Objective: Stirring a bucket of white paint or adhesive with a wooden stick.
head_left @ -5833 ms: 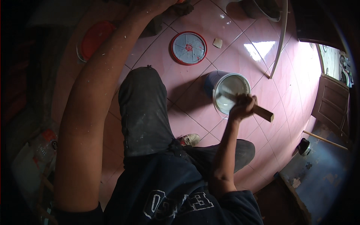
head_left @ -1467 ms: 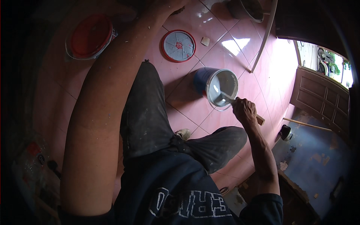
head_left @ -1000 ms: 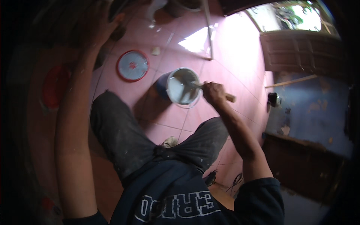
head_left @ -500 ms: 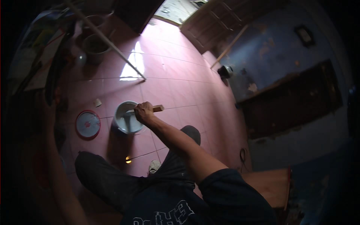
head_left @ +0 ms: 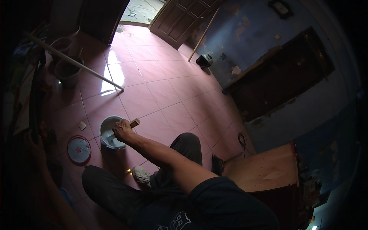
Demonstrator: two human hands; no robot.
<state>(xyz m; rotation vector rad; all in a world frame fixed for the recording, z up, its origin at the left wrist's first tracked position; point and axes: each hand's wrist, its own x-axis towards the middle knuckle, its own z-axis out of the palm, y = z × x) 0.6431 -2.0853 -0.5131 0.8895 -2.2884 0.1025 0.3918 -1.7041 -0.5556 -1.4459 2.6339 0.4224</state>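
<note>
- The bucket (head_left: 111, 121), with pale whitish contents, stands on the pink tiled floor (head_left: 172, 92), toward the floor's near-left corner and in front of the person's knees.
- The stirring stick (head_left: 135, 123), wooden and square-sided at its upper end, slants across the bucket's rim; its flat lower end reaches inside.
- The right hand (head_left: 123, 130) is over the bucket's right rim, its fingers wrapped around the stick, whose upper end juts out past the fist.
- The left hand (head_left: 35, 145) is in shadow beyond the floor's left edge, near the lower end of a dark-edged panel (head_left: 23, 111); whether its fingers grip anything I cannot tell.
- The round grey lid (head_left: 79, 150) with a red rim lies flat just left of the bucket, apart from it.
- A small pale block (head_left: 82, 125) is near the lid, on its far side.
- A long pale pole (head_left: 78, 64) slants over the left part of the floor, past a dark tub (head_left: 68, 73).
- At the floor's right edge, a helmet (head_left: 205, 60) sits against the peeling blue wall (head_left: 245, 34), near a thin leaning wooden rod (head_left: 203, 36).
- Nearer, beside that edge, are a looped cable (head_left: 243, 142) and a wooden-topped cabinet (head_left: 264, 168).
</note>
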